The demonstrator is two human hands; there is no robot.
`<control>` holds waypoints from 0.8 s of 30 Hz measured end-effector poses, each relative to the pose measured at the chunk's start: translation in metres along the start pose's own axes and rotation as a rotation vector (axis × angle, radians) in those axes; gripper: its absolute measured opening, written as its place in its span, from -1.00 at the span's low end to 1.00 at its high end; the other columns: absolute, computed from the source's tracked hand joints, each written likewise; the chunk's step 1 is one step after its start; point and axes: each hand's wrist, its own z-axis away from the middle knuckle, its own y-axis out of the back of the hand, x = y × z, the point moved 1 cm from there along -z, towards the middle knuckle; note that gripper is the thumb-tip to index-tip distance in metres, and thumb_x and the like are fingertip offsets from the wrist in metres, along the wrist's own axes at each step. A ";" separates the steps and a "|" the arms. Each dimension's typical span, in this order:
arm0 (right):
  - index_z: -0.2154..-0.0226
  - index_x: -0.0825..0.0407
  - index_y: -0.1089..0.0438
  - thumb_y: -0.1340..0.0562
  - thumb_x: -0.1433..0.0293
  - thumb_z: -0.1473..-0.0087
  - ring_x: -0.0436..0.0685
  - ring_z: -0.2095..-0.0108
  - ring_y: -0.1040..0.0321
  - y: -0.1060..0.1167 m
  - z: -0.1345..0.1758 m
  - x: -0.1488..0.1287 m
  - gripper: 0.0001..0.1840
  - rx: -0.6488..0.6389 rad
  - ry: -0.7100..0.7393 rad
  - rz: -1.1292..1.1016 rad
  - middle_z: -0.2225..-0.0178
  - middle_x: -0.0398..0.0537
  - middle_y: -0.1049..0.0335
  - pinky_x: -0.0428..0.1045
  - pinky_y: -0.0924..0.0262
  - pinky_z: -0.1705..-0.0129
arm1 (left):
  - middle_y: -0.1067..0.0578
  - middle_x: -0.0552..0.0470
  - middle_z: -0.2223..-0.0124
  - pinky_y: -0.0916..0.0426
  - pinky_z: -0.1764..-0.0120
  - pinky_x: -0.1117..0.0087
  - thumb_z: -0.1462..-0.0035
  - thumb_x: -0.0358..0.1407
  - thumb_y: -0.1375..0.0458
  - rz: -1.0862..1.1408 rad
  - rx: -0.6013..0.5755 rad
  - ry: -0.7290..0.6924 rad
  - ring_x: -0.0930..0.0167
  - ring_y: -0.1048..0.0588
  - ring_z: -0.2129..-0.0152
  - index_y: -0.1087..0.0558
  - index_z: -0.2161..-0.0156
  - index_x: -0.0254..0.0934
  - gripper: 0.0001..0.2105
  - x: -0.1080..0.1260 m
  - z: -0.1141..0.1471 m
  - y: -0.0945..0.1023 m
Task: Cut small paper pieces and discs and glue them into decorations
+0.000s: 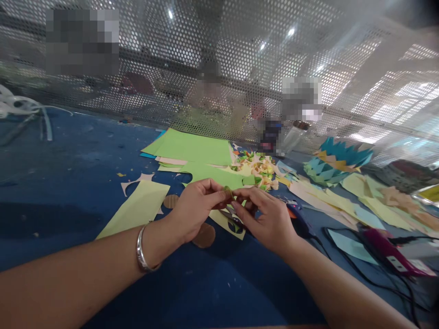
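Note:
My left hand and my right hand meet over the blue table, fingertips pinched on a small green paper piece. Most of that piece is hidden by the fingers. Below them, scissors lie on a pale yellow paper offcut, partly covered by my right hand. A brown cardboard disc rests under my left wrist, and a second disc lies to its left. Just beyond the hands is a cut green sheet.
Green sheets are stacked at the back, beside a pile of small curled paper pieces. A pale yellow sheet lies left. To the right are a blue corded tool, a magenta power strip, cables and teal folded paper. Perforated metal mesh stands behind.

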 end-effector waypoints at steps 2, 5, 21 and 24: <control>0.09 0.05 -0.49 -0.25 0.37 -0.27 -0.02 0.46 -0.36 0.000 0.000 0.000 -0.82 -0.006 -0.003 -0.011 0.27 -0.05 -0.52 -0.08 -0.32 0.39 | -0.47 0.13 0.47 -0.35 0.27 0.42 0.08 -0.27 -0.46 -0.014 0.002 -0.014 0.48 -0.47 0.44 -0.38 0.46 -0.27 -0.69 0.000 0.000 0.000; 0.08 0.06 -0.50 -0.26 0.36 -0.26 -0.03 0.47 -0.37 0.000 0.000 0.000 -0.80 -0.002 -0.013 -0.030 0.27 -0.04 -0.52 -0.09 -0.33 0.40 | -0.46 0.13 0.48 -0.34 0.30 0.42 0.06 -0.29 -0.44 -0.022 -0.008 -0.034 0.48 -0.45 0.47 -0.38 0.46 -0.27 -0.71 0.001 -0.001 0.001; 0.14 0.04 -0.52 -0.27 0.34 -0.27 -0.03 0.46 -0.37 0.007 0.001 -0.002 -0.83 0.052 -0.063 -0.064 0.33 -0.10 -0.53 -0.10 -0.31 0.41 | -0.50 0.13 0.46 -0.34 0.33 0.42 -0.07 -0.28 -0.35 -0.303 -0.115 -0.186 0.48 -0.47 0.48 -0.41 0.38 -0.28 -0.80 0.004 -0.003 0.009; 0.14 0.03 -0.53 -0.28 0.31 -0.27 -0.02 0.45 -0.40 0.007 0.002 0.001 -0.82 0.044 -0.106 -0.098 0.33 -0.10 -0.53 -0.09 -0.30 0.42 | -0.48 0.14 0.48 -0.34 0.34 0.44 -0.10 -0.30 -0.33 -0.326 -0.127 -0.182 0.50 -0.47 0.49 -0.40 0.39 -0.28 -0.82 0.007 -0.001 0.007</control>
